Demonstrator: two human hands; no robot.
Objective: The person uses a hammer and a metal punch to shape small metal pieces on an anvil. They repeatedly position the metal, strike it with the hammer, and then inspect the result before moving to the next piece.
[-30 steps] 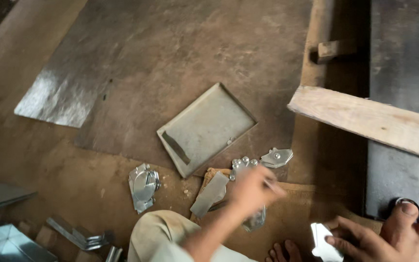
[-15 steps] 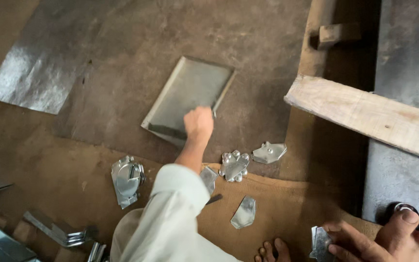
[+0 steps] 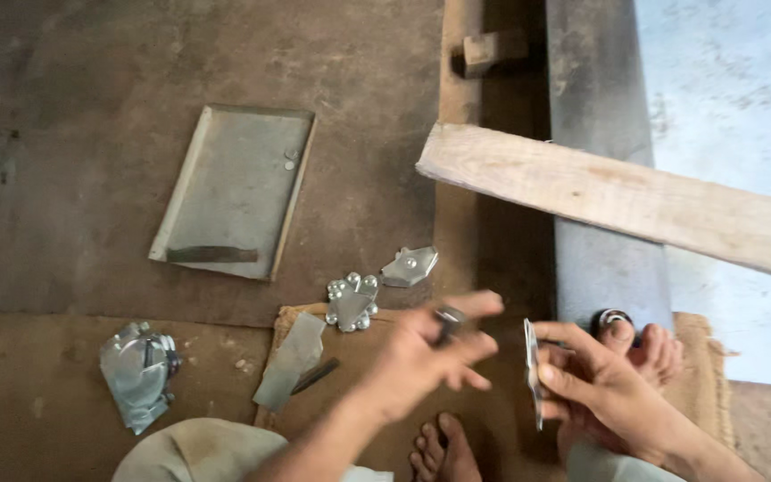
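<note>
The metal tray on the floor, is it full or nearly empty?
Nearly empty. The tray lies flat on the floor, holding only a dark strip near its lower edge and a couple of small round bits by its right rim.

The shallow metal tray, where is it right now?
In the head view the metal tray lies on the floor at upper left, beyond the left hand, just above the small riveted metal pieces.
</note>
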